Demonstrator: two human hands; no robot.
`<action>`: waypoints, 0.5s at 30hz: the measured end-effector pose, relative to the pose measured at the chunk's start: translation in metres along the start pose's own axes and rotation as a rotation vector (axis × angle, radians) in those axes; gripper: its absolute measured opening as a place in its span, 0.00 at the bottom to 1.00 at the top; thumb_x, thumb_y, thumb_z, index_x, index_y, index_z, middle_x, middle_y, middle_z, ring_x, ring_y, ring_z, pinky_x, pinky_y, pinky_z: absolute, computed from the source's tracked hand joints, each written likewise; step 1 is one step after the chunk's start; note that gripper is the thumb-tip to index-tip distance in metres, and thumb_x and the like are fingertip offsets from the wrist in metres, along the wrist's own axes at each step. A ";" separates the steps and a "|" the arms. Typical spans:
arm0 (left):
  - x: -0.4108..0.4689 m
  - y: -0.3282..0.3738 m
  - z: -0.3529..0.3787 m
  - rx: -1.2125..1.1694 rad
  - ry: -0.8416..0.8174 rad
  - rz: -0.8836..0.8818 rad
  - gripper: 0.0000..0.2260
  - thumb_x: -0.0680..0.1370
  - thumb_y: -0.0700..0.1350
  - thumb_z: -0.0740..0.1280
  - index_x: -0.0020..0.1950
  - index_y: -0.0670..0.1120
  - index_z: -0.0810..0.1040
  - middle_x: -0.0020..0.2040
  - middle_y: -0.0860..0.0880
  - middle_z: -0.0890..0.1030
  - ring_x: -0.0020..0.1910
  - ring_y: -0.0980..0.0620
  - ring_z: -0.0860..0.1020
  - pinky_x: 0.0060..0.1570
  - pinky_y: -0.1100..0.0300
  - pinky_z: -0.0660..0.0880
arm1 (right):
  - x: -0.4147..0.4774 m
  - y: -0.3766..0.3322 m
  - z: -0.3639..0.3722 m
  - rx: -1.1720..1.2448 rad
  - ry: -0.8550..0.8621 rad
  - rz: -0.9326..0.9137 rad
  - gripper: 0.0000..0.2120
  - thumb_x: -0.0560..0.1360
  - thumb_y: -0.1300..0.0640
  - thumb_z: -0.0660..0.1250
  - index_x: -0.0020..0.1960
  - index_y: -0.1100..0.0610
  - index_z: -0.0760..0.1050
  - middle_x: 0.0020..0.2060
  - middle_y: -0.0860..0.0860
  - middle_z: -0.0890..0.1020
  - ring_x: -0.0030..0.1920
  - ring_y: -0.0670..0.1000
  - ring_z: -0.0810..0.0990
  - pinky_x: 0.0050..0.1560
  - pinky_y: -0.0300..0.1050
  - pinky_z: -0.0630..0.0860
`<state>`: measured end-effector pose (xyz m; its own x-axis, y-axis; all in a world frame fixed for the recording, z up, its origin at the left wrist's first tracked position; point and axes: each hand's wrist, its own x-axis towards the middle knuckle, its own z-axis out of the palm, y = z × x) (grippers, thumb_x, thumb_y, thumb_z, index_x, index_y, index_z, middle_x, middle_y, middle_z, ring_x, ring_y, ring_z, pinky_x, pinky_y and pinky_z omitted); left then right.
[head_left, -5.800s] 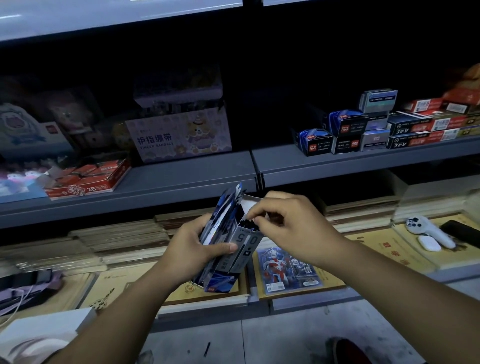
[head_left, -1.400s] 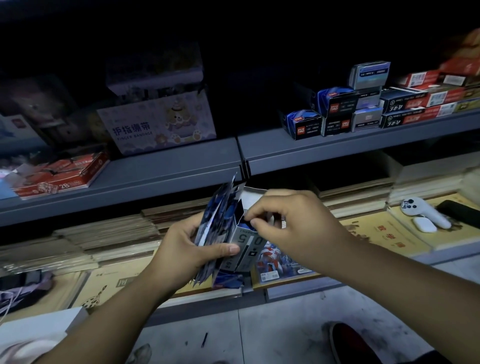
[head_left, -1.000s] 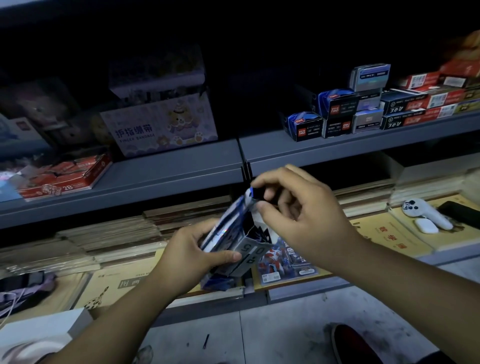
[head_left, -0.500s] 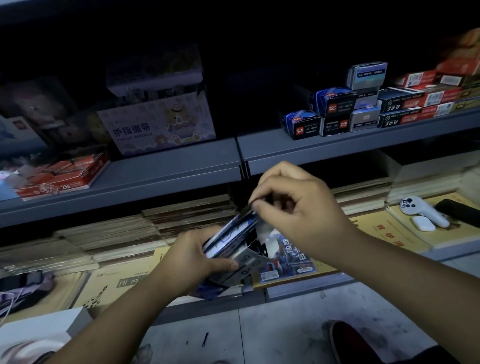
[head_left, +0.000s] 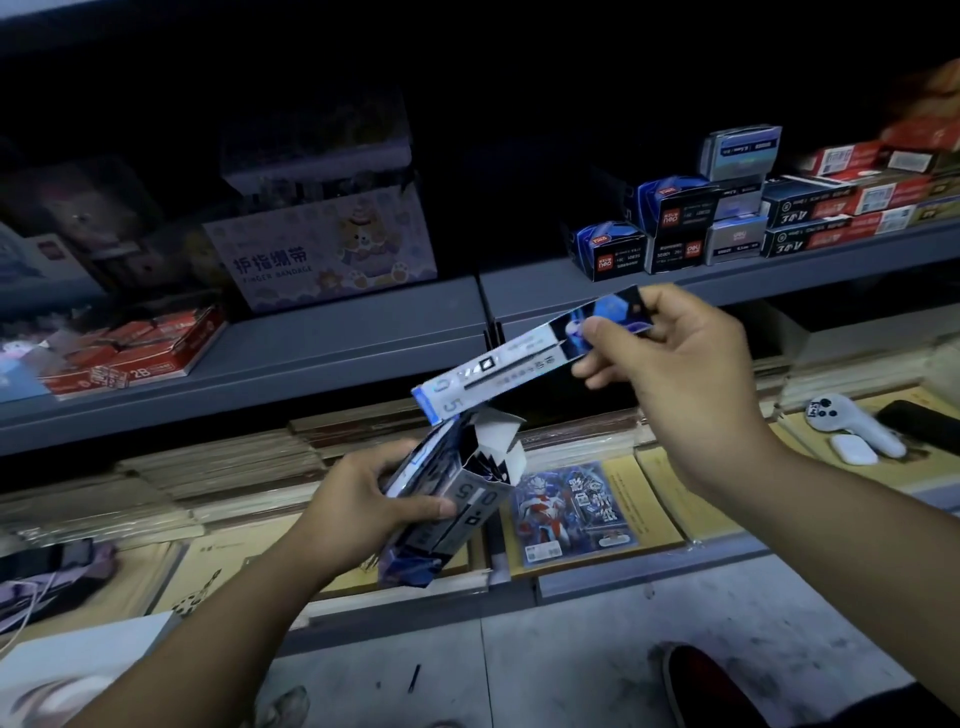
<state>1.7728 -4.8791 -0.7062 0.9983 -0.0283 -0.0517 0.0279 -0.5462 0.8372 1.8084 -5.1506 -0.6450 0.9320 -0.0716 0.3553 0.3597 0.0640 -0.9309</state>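
With the left hand (head_left: 358, 504), gripping the opened box (head_left: 457, 501), fingers and thumb curling round it, in front of the lower shelf (head_left: 639, 571). Pinching a slim pack (head_left: 511, 361) by its end between thumb and fingers of the right hand (head_left: 685, 364), just above the box's flaps.

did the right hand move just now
Yes. The right hand moved right and somewhat up, away from the seam in the grey metal shelf, drawing a slim blue-and-silver card packet out of the open blue carton in the left hand.
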 end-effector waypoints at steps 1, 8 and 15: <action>0.000 -0.002 -0.002 -0.017 0.011 -0.004 0.16 0.69 0.43 0.82 0.56 0.50 0.85 0.50 0.52 0.88 0.49 0.50 0.87 0.52 0.45 0.84 | 0.002 0.001 -0.003 -0.017 0.026 0.002 0.02 0.78 0.64 0.71 0.50 0.60 0.80 0.37 0.54 0.85 0.35 0.51 0.85 0.40 0.44 0.82; 0.000 -0.007 -0.011 -0.159 0.062 -0.018 0.14 0.70 0.38 0.79 0.53 0.46 0.85 0.49 0.48 0.89 0.48 0.46 0.87 0.48 0.50 0.85 | 0.013 0.005 -0.015 -0.069 0.135 0.025 0.01 0.78 0.63 0.71 0.49 0.59 0.80 0.36 0.52 0.84 0.34 0.51 0.84 0.40 0.47 0.82; 0.000 -0.008 -0.020 -0.192 0.099 -0.003 0.16 0.69 0.42 0.80 0.55 0.46 0.84 0.51 0.47 0.88 0.49 0.46 0.87 0.48 0.46 0.85 | 0.013 0.008 -0.014 -0.099 0.094 0.007 0.02 0.78 0.64 0.71 0.48 0.59 0.80 0.33 0.53 0.83 0.31 0.49 0.82 0.36 0.43 0.79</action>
<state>1.7741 -4.8578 -0.7019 0.9981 0.0607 -0.0086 0.0309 -0.3761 0.9261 1.8226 -5.1653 -0.6494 0.9245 -0.1648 0.3438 0.3432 -0.0332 -0.9387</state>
